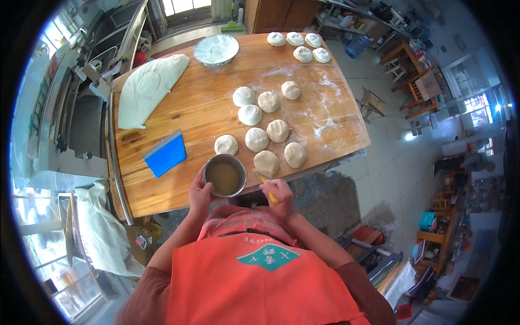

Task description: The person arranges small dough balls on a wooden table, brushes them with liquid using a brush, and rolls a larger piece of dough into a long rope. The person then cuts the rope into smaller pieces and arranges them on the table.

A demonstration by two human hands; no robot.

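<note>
My left hand (202,191) grips the side of a round metal bowl (245,178) that holds a brownish liquid, at the near edge of the wooden table. In my right hand (279,197) is a brush with a yellow handle (272,198); its head is at the near side of a flattened dough round (266,161). Another dough round (226,145) lies just beyond the bowl. Several more rounds are spread over the middle of the table, among them one at the right (295,155). Some look floury white, others more tan.
A blue dough scraper (165,156) lies left of the bowl. Behind it is a large dough sheet (151,87). A bowl of white flour (216,49) stands at the far edge. Several dough rounds (295,39) sit at the far right corner. Loose flour marks the table's right side (345,118).
</note>
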